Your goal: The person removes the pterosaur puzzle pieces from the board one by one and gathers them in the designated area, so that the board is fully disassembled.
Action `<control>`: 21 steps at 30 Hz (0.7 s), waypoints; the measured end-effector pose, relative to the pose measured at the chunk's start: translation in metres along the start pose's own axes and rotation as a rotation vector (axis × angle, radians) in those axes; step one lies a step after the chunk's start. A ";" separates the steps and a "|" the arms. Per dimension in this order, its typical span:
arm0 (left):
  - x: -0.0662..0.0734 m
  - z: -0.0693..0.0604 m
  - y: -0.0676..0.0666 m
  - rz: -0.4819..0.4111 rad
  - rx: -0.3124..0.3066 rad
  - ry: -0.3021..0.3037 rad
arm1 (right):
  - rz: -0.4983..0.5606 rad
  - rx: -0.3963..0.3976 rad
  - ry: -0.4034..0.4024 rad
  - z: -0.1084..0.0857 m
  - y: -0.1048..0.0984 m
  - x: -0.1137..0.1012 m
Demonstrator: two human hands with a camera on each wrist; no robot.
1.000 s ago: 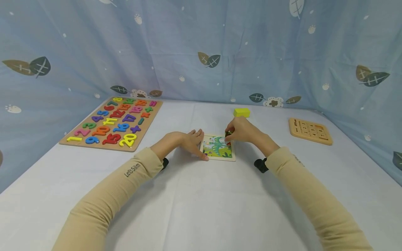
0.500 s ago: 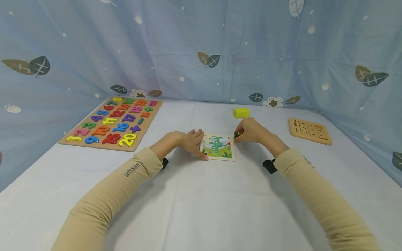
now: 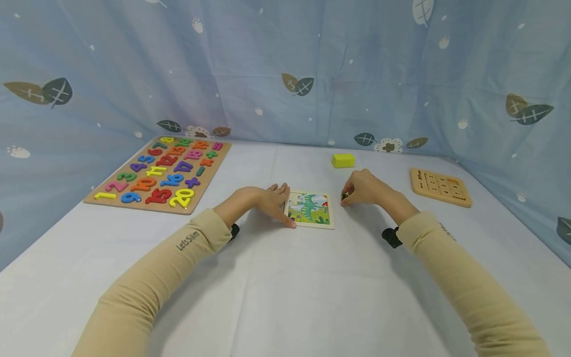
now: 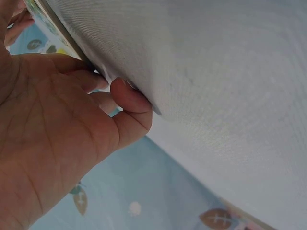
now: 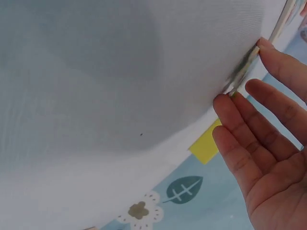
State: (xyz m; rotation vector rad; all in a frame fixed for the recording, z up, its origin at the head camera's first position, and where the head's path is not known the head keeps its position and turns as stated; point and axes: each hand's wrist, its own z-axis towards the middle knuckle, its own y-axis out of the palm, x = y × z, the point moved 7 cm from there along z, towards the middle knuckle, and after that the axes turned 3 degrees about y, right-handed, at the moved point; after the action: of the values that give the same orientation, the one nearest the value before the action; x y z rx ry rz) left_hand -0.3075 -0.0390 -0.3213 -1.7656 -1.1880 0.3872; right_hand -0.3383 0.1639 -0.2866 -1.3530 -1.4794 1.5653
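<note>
A small square dinosaur puzzle [image 3: 309, 210] in a pale wooden frame lies flat on the white table. My left hand [image 3: 269, 202] rests along its left edge, fingers at the far corner and thumb at the near one. In the left wrist view this hand [image 4: 57, 115] touches the cloth beside the frame. To the puzzle's right, apart from it, my right hand [image 3: 363, 188] pinches a small dark green puzzle piece [image 3: 344, 196]. The right wrist view shows the piece [image 5: 244, 69] edge-on between thumb and fingertips of the hand [image 5: 273, 143]; its face is hidden.
A wooden board of colourful numbers [image 3: 202, 186] lies at the back left. Behind my right hand stands a yellow-green block [image 3: 343, 160]. A small wooden number board [image 3: 440, 186] lies to the right. A blue patterned curtain [image 3: 250, 89] closes off the back.
My right hand has moved right from the puzzle's upper right corner, carrying the dark piece off it onto the bare cloth. The left hand and the puzzle have stayed in place.
</note>
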 end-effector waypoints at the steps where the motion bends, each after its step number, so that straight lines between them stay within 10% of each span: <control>1: 0.000 0.000 0.000 0.002 0.000 0.000 | 0.003 -0.010 0.010 0.001 0.001 0.001; 21: 0.001 0.000 -0.001 0.002 -0.010 -0.006 | 0.042 -0.007 -0.066 0.019 0.009 -0.043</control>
State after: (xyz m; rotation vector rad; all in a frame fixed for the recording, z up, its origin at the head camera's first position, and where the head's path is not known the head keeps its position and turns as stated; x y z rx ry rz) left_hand -0.3072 -0.0380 -0.3197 -1.7750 -1.1946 0.3892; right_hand -0.3404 0.1166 -0.2862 -1.3557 -1.5057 1.6475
